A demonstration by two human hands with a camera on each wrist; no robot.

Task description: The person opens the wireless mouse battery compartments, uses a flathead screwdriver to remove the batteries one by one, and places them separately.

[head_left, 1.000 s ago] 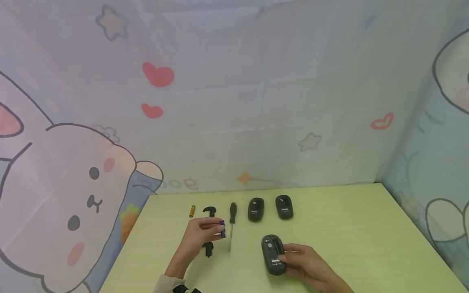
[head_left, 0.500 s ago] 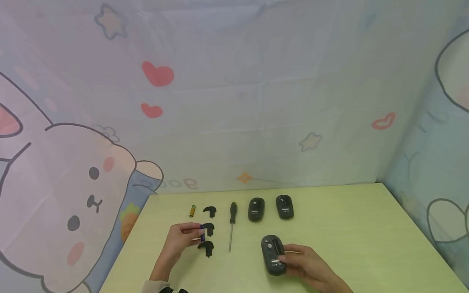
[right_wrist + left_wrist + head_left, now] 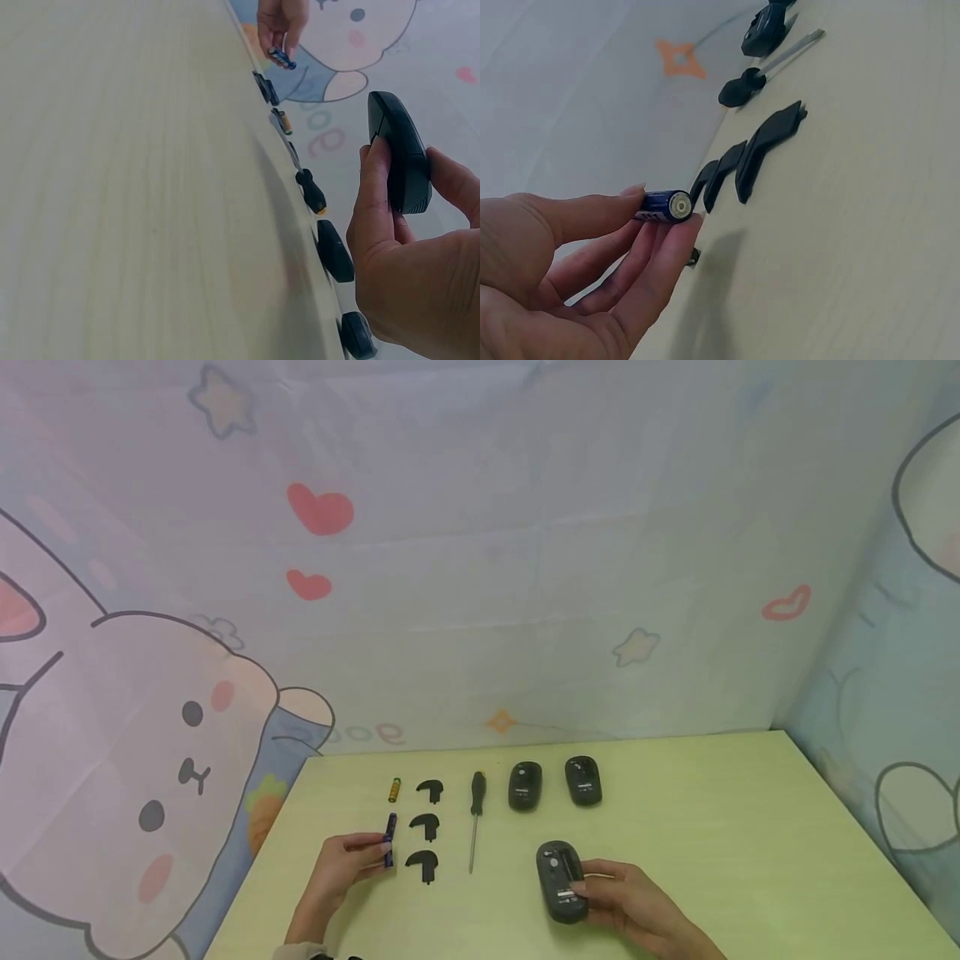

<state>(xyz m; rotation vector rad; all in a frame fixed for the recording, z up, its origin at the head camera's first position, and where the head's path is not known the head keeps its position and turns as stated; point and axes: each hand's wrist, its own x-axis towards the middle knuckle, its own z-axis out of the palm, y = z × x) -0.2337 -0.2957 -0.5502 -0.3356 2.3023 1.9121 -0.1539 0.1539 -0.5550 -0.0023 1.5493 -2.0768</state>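
My left hand (image 3: 337, 870) pinches a small blue battery (image 3: 664, 205) between thumb and fingertips, above the left side of the table. Just behind it in the head view, a second dark blue battery (image 3: 392, 825) shows beside the fingers. My right hand (image 3: 633, 902) grips a black computer mouse (image 3: 561, 883) by its right side, raised off the table in the right wrist view. Its labelled underside faces the head camera, with a long dark slot along it. Three black curved pieces with tabs (image 3: 424, 865) lie in a column right of the left hand.
A yellow-green battery (image 3: 394, 790) lies at the back left of the pale table (image 3: 720, 827). A screwdriver (image 3: 477, 802) points towards me in the middle. Two more black mice, one left (image 3: 525, 786) and one right (image 3: 583, 781), lie near the back edge. A printed cloth (image 3: 480, 568) hangs behind.
My left hand has moved left with the blue battery, past the black curved pieces, uncovering them and the second blue battery. The right hand and its mouse have stayed nearly still.
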